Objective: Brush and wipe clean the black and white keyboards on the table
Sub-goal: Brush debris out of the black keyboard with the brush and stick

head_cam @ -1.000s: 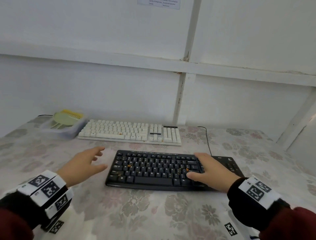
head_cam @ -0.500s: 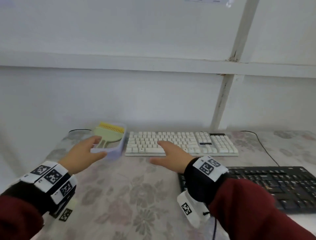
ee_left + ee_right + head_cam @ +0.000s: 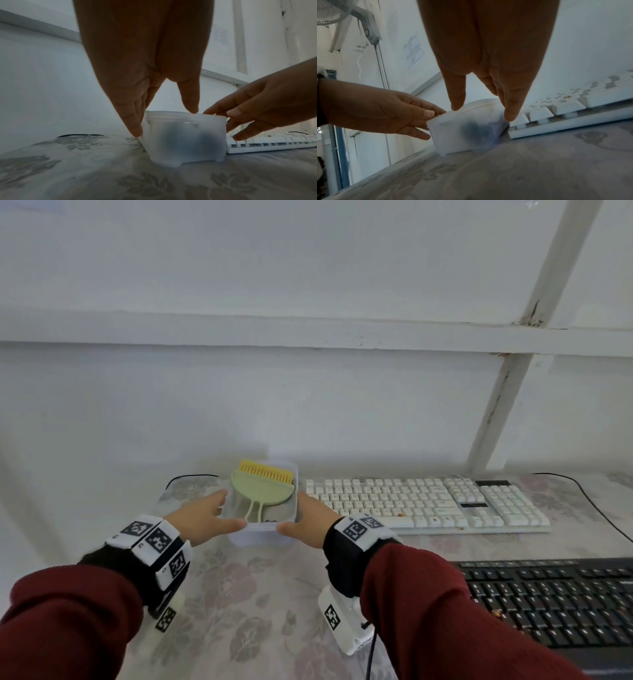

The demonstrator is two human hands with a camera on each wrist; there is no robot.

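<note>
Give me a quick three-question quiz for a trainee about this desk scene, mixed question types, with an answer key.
1. True or false: the green brush lies inside the plastic tub.
2. Which keyboard sits right beside the tub? A) the white keyboard B) the black keyboard
3. Fill in: the left hand and right hand are at opposite ____ of the tub.

Key: 1 true; 2 A; 3 sides.
</note>
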